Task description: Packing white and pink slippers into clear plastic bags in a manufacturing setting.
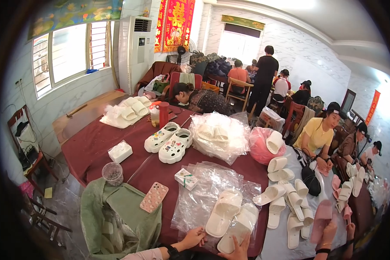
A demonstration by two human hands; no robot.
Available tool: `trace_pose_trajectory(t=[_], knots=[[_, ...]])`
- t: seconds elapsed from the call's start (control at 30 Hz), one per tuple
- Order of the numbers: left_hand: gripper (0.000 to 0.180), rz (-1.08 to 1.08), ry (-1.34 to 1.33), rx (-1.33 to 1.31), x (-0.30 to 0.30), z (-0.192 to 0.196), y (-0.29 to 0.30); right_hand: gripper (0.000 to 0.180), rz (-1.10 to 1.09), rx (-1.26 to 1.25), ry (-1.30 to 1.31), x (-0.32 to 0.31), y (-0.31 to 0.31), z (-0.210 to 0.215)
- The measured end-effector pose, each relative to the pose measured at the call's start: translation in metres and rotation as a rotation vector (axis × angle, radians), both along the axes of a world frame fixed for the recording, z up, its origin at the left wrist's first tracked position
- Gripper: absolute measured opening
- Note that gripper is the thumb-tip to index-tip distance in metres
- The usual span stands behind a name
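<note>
At the table's near edge, a pair of white slippers (223, 213) lies on clear plastic bags (190, 207), with film seeming to cover the right one. My right hand (237, 248) grips the heel end of that right slipper, thumb on top. Just left of the pair, my left hand (196, 238) has its fingers curled together at the edge of the plastic; what they hold, if anything, is too small to make out. A black watch (172, 251) is on my left wrist.
White clogs (175, 145), bagged slippers (219, 132), a small box (186, 178), a pink-cased phone (153, 197) and a green cloth (130, 221) surround the work. Loose slippers (292, 199) lie right, where a co-worker's hands (329, 234) hold a pink slipper (321, 219).
</note>
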State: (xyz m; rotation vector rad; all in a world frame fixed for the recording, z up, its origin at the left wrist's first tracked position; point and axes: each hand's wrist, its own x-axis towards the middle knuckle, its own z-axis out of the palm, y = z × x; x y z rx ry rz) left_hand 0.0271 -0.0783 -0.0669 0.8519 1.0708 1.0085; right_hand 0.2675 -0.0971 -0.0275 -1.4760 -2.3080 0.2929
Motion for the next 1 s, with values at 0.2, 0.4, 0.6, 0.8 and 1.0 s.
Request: trace_pose_trajectory(t=[0.2, 0.4, 0.6, 0.8, 1.0], knots=[[0.019, -0.006, -0.026, -0.011, 0.000, -0.004, 0.001, 0.104, -0.077, 0.087, 0.134, 0.004, -0.004, -0.009], [0.020, -0.017, -0.002, -0.024, -0.001, -0.005, 0.002, 0.100, 0.007, 0.132, 0.167, 0.010, 0.000, 0.010], [0.020, -0.013, -0.002, -0.016, -0.001, -0.006, 0.002, 0.093, -0.024, 0.046, 0.203, 0.017, -0.002, 0.016], [0.020, -0.019, -0.003, -0.017, -0.001, -0.005, 0.001, 0.086, -0.055, 0.066, 0.172, 0.018, -0.002, 0.010], [0.020, -0.027, 0.006, 0.000, -0.002, -0.010, 0.002, 0.072, -0.179, -0.121, 0.130, 0.015, -0.004, 0.018]])
